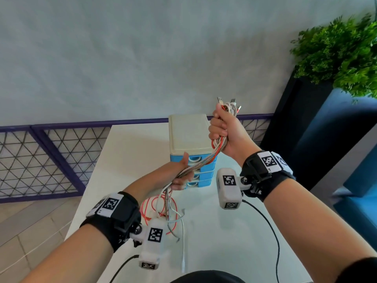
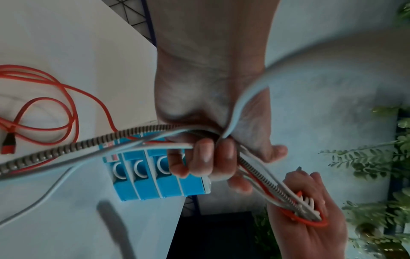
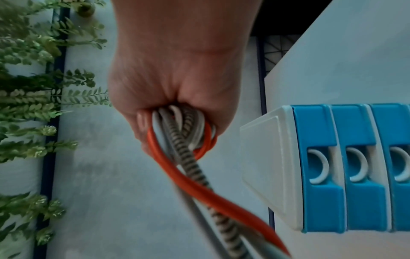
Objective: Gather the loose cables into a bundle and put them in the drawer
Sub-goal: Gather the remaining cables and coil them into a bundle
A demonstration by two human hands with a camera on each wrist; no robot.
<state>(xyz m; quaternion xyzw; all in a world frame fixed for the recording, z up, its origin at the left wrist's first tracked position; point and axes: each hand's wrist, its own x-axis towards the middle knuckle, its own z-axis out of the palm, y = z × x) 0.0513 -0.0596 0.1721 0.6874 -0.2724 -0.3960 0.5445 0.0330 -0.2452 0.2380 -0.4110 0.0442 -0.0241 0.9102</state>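
Several cables [image 1: 201, 163], red, white, grey and braided, run taut between my two hands above the white table [image 1: 130, 152]. My right hand [image 1: 221, 127] is raised in a fist round folded loops of them [image 3: 184, 133], with the plug ends [image 1: 229, 104] sticking out above. Lower down, my left hand [image 1: 182, 176] grips the same strands [image 2: 173, 142]. Their loose tails [image 1: 163, 209] hang to the table, the red cable [image 2: 55, 105] coiled there. Behind the hands stands the blue drawer unit [image 1: 191, 139], all its drawers [image 3: 319, 166] closed.
A leafy green plant [image 1: 342, 56] in a dark planter stands at the right, close to my raised hand. A purple mesh railing [image 1: 51, 160] runs behind the table. Black camera leads [image 1: 267, 225] trail over the table's near side.
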